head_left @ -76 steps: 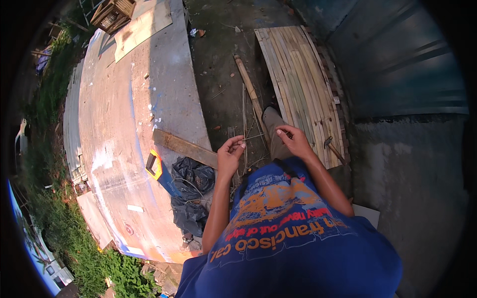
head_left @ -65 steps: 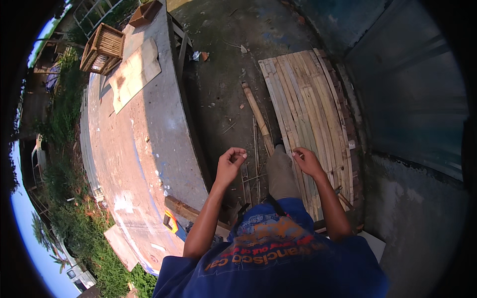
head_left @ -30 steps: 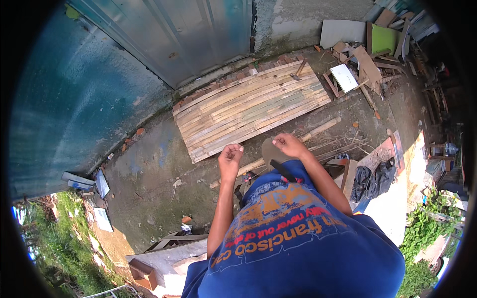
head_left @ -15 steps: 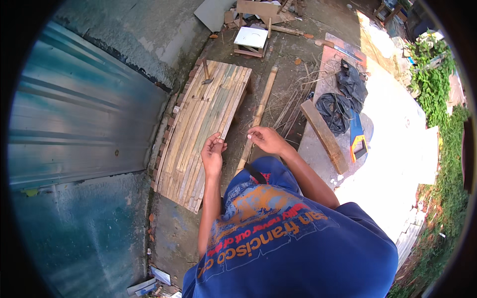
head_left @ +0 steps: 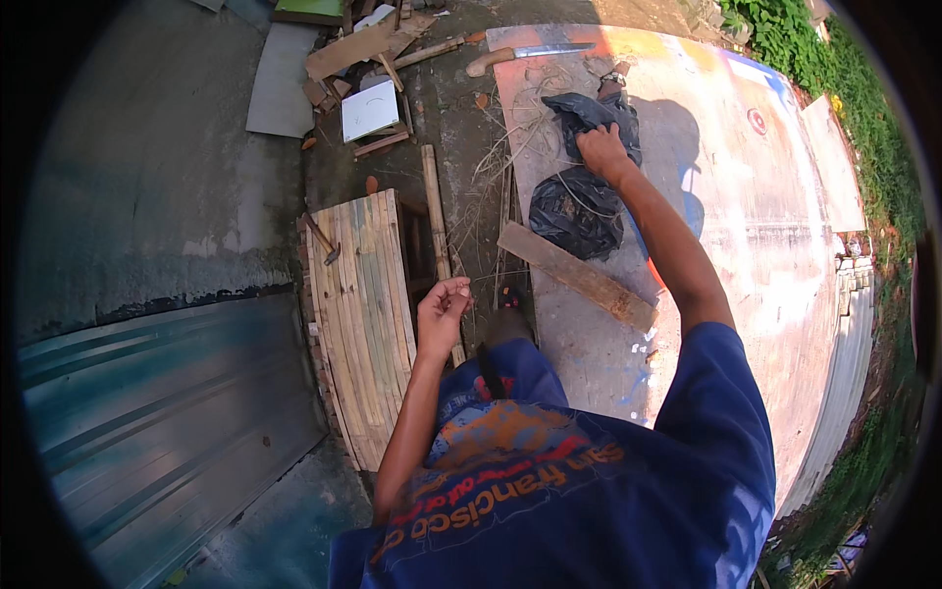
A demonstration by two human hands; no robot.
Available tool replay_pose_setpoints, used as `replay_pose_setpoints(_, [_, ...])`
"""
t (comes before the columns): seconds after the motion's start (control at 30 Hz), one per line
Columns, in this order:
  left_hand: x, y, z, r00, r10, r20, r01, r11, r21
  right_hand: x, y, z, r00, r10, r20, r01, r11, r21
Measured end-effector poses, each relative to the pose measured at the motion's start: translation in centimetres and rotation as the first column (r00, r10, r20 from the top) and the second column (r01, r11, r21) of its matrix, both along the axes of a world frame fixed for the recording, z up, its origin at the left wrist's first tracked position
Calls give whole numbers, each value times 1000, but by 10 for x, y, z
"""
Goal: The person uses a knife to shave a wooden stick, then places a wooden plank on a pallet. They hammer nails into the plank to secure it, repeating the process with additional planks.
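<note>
Since the earlier frame, the right hand (head_left: 604,153) is leaving the left hand (head_left: 445,308), whose grip is staying narrow outside the table's (head_left: 726,285) left edge, and is touching black plastic (head_left: 574,111) toward the far-left corner, its grip unclear.

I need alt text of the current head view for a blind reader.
A person's right hand is at black plastic bags on a paint-stained table; the left hand is loosely curled. A hammer lies on wooden slats.

Blue short-sleeved T-shirt (head_left: 638,491), orange and red lettering (head_left: 525,488) across its front, narrow dark strap (head_left: 491,375), bare forearms (head_left: 416,417).
</note>
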State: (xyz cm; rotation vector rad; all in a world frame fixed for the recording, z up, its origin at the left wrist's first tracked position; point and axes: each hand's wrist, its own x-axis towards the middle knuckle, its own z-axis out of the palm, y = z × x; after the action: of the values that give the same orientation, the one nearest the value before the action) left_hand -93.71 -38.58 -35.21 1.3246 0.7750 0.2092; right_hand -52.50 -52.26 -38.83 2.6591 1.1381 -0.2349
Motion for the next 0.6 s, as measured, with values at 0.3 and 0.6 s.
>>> replay_pose_setpoints(0.3, [48,27,5,994,-73,-76,77,996,44,-29,-137,73,998,43,49,-65,761,646])
replay_pose_setpoints(0.6, [95,1,1,948,-317,-23,317,949,-4,-72,-154,51,994,-60,90,-32,636,771])
